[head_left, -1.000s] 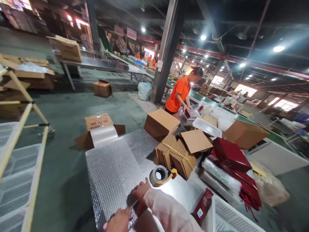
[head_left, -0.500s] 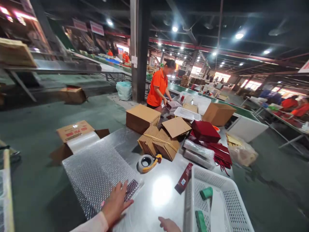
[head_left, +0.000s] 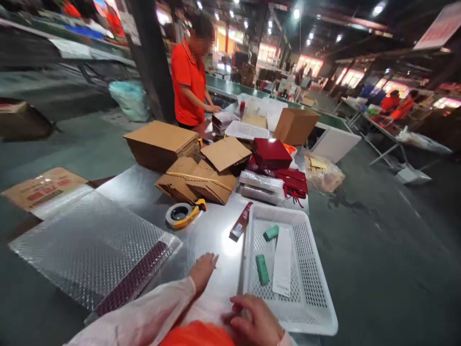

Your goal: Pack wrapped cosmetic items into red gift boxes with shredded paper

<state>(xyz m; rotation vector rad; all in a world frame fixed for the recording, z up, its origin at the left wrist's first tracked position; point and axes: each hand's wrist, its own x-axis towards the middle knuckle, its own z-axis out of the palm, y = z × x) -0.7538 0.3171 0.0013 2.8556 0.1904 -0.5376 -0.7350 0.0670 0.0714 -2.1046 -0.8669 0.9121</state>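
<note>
My left hand (head_left: 204, 272) is open over the metal table (head_left: 216, 240), fingers extended, holding nothing. My right hand (head_left: 255, 315) hovers with bent, parted fingers at the near left corner of the white basket (head_left: 326, 298); nothing is in it. Inside the basket are two green pieces (head_left: 262, 269) and a white strip (head_left: 282, 264). A dark red narrow box (head_left: 240, 222) rests against the basket's left side. Bubble wrap (head_left: 90, 240) spreads over the table's left edge, with a dark red item (head_left: 135, 276) under its near part. A tape dispenser (head_left: 184, 214) lies beyond my left hand.
Cardboard pieces (head_left: 196, 180) and a flat carton stack (head_left: 160, 142) stand on the table. Farther right are a red box (head_left: 272, 153) and silver bubble packs (head_left: 261, 186). A person in orange (head_left: 189, 81) works at the far end. An open carton (head_left: 46, 190) is at the left.
The view has turned right and down. My left hand has come off the bubble wrap to the middle of the table. More of my right hand shows, now beside the basket.
</note>
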